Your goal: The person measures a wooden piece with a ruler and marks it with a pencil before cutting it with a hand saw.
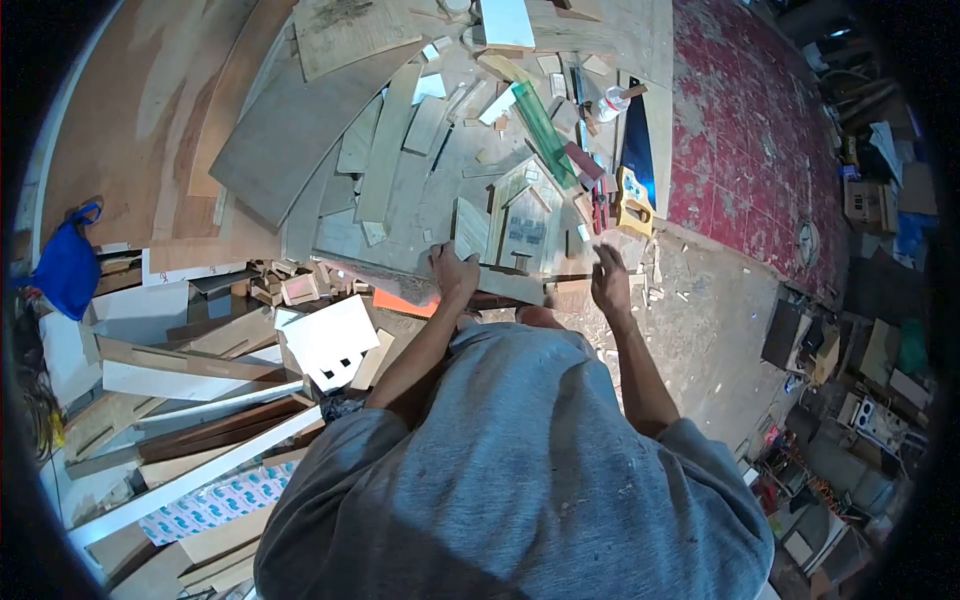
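Observation:
My left hand (455, 274) rests at the front edge of the workbench, fingers slightly bent and apart, with no held thing visible. Just beyond its fingers lies a pale angled wood piece (470, 228). Beside that piece is a small house-shaped wooden piece (525, 222) with a pitched top and a dark grid like a window. To its right, my right hand (610, 284) hovers near the bench edge with fingers apart and nothing in them. Ahead of this hand are a red-handled tool (600, 208) and a handsaw (634, 200) with a yellow handle.
A green translucent strip (545, 135), a white container (612, 104) and wood offcuts (427, 122) cover the bench. Boards and scraps (210, 375) pile up on the left floor, with a blue bag (68, 265) above. A red surface (740, 140) lies right; clutter lines the far right.

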Demonstrator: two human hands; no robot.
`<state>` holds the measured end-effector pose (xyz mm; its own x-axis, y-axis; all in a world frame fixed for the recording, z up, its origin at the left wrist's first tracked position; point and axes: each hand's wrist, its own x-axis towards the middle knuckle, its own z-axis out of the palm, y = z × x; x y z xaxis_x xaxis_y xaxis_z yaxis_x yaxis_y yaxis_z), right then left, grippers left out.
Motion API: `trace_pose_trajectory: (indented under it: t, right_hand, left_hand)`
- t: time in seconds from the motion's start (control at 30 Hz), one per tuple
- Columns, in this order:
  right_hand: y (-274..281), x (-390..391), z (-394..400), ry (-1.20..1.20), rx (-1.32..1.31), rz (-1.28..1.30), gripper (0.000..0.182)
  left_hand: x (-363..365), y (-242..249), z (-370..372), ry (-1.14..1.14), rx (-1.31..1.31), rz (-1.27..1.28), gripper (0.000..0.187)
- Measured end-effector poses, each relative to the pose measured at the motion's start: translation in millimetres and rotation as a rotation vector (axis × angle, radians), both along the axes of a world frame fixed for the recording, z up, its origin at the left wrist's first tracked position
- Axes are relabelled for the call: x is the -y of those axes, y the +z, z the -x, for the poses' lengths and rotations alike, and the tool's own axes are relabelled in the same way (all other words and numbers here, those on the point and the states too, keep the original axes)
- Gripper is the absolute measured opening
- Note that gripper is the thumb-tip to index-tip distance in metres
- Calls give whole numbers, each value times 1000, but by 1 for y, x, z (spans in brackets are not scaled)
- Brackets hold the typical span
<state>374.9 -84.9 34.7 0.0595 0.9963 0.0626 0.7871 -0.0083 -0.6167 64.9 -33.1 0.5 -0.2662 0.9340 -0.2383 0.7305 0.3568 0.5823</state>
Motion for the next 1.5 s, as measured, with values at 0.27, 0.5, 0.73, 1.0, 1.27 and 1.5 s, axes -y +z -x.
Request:
trace_pose_trajectory:
  t: [0.27, 0.5, 0.73, 1.0, 1.27, 1.5]
  right_hand:
    - [-6, 96, 0, -254, 59, 252, 49]
    - [-39, 65, 3, -262, 151, 293, 51]
    - [-15, 30, 18, -171, 154, 408, 61]
    - [-18, -4, -41, 449, 510, 61, 35]
    - [25, 35, -136, 329, -73, 216, 23]
    - [1, -127, -140, 206, -392, 95, 45]
  left_hand:
    - [-6, -14, 24, 65, 374, -14, 40]
    - [-38, 25, 98, 153, 826, 73, 41]
    - [-47, 95, 122, 178, 1063, -102, 42]
    - [37, 148, 24, 419, 1297, -53, 46]
    - [111, 137, -68, 590, 1271, -294, 47]
    - [72, 116, -138, 264, 1017, 177, 37]
